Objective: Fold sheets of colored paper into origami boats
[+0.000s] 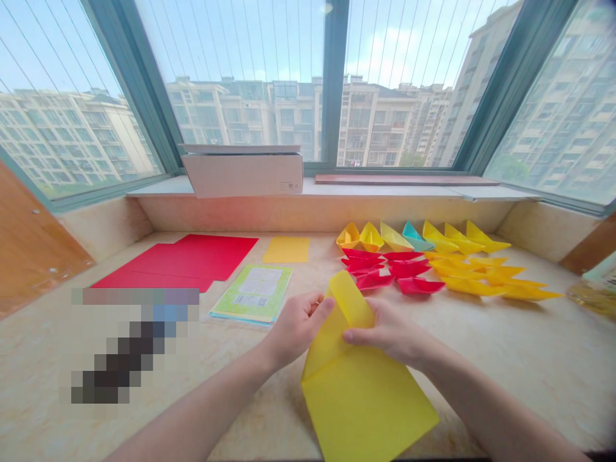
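Observation:
A sheet of yellow paper (370,404) with a crease across it is held up over the counter, close to the front edge. Its upper end is folded over into a flap. My left hand (301,324) pinches the paper's upper left side between thumb and curled fingers. On the other side, my right hand (389,330) grips the folded part, its thumb lying on the front and its fingers hidden behind. Beyond my hands stand folded paper boats: red ones (416,285), yellow ones (474,285) and one blue boat (416,236).
Red sheets (168,263) lie at the left, near a small orange-yellow sheet (287,249) and a green packet (255,292). A white box (243,173) sits on the window ledge. At far right is a clear container (597,289). A pixelated patch covers something at left.

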A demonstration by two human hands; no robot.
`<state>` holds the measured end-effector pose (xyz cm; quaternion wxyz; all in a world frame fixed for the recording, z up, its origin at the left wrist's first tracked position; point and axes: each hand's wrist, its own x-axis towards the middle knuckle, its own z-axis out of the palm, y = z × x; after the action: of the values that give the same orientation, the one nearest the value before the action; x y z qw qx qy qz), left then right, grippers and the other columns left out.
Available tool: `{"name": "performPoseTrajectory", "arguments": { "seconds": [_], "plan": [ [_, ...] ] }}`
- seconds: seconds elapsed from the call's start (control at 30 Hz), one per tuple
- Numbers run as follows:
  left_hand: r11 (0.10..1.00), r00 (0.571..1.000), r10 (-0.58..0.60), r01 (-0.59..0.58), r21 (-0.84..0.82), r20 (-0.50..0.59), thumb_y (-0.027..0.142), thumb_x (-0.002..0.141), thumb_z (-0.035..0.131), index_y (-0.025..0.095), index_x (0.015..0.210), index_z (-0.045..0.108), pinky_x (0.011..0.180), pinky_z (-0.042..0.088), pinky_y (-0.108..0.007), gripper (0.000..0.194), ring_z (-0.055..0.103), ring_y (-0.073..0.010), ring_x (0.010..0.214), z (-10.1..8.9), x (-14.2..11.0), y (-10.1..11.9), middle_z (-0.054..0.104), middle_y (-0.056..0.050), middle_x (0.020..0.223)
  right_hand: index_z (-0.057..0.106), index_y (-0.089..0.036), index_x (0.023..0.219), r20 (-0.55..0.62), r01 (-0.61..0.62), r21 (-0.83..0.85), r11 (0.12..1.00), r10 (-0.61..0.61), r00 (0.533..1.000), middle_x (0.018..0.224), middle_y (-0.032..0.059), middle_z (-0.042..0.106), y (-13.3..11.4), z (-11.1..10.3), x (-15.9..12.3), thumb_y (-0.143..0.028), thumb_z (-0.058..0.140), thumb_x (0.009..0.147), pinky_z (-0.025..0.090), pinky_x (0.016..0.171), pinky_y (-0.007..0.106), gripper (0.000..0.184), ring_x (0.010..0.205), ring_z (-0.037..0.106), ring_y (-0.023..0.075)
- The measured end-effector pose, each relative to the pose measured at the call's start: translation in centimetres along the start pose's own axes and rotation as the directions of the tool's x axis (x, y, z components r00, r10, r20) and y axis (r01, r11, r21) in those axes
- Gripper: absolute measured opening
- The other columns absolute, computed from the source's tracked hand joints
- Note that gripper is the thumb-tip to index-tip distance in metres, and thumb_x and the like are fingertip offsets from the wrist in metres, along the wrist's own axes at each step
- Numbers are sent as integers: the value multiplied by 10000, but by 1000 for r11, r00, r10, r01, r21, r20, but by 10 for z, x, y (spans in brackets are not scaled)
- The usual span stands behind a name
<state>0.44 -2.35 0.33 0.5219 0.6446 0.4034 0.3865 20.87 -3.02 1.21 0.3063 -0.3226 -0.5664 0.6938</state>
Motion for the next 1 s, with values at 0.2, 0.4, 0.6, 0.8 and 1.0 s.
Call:
{"name": "performPoseTrajectory", "arguments": {
  "seconds": [0.2,0.4,0.6,0.8,1.0],
  "plan": [
    [1000,998,3,-4,-13,-68,553,905,541,131,841,616,538,386,-224,433,542,-135,624,3,2,3,643,-37,750,699,-150,1082,-1,11,11,1000,-11,1000,933,75,758,4,4,2,-393,811,732,574,692,311,440,778,728,228],
    [996,999,-40,41,-79,12,600,883,545,138,847,657,560,429,-232,477,605,-162,660,-1,1,3,664,-45,756,714,-156,1036,-244,90,13,996,-84,966,955,97,767,-1,-10,1,-402,824,713,594,723,378,421,815,740,280],
    [989,989,-58,76,-129,136,586,888,552,128,941,708,600,460,-255,487,639,-176,664,-5,0,-3,703,-72,787,695,-162,1057,-372,151,71,986,-114,921,1023,123,762,-9,-26,-1,-403,828,713,603,739,425,441,855,745,322],
    [975,981,-60,97,-200,182,626,883,528,109,880,739,587,466,-248,558,661,-185,656,-8,-1,-1,715,-92,741,704,-167,1048,-326,171,82,982,-135,936,1031,119,763,-7,-25,-1,-369,826,729,599,738,387,397,884,744,306],
    [994,988,-15,31,-101,153,651,882,503,117,791,734,569,454,-254,589,614,-166,596,-9,0,2,682,-69,664,713,-157,1021,-305,164,80,983,-132,943,1009,122,766,-5,-27,0,-366,824,735,594,732,364,371,873,744,290]
  ]
}}
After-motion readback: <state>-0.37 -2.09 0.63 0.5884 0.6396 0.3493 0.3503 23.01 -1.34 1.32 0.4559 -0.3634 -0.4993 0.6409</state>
